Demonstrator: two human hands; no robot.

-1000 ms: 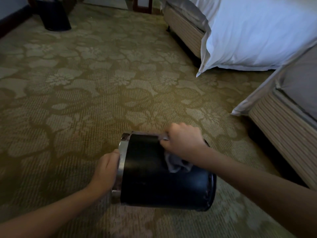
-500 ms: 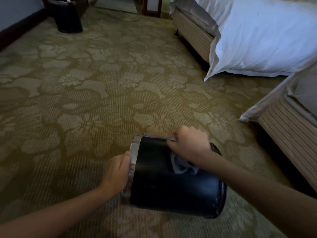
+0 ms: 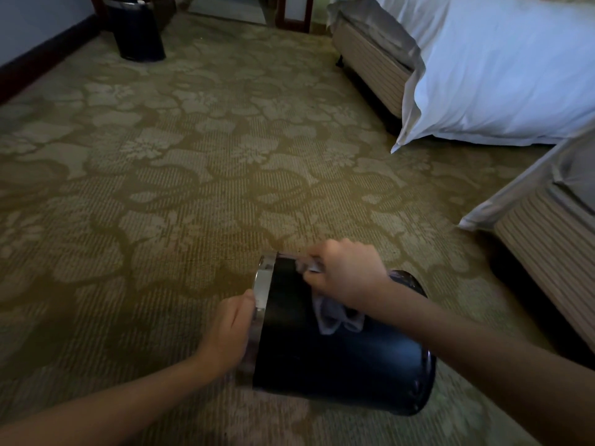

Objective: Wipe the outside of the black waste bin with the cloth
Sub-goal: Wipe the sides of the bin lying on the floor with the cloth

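The bin [image 3: 338, 365] is black and smooth with a faint sheen, round, and has a bright metal band [image 3: 262, 284] about its mouth. It lies on its side on the patterned carpet [image 3: 193, 188], low in the view and right of centre, mouth to the left and base to the right.

The left hand [image 3: 228, 329] grips the banded rim from the near left. Its fingers are curled together over the edge and the thumb lies along the band. The forearm comes in from the lower left.

The right hand [image 3: 349, 275] sits on the upper side of the bin, close behind the rim. Its fingers are bunched into a fist that pinches a pale grey cloth [image 3: 335, 318]. The cloth's loose folds hang out under the wrist and lie against the black wall.

A second bin [image 3: 138, 33] stands upright far off by the wall. A bed [image 3: 370, 59] with a white duvet [image 3: 499, 75] is on the right.
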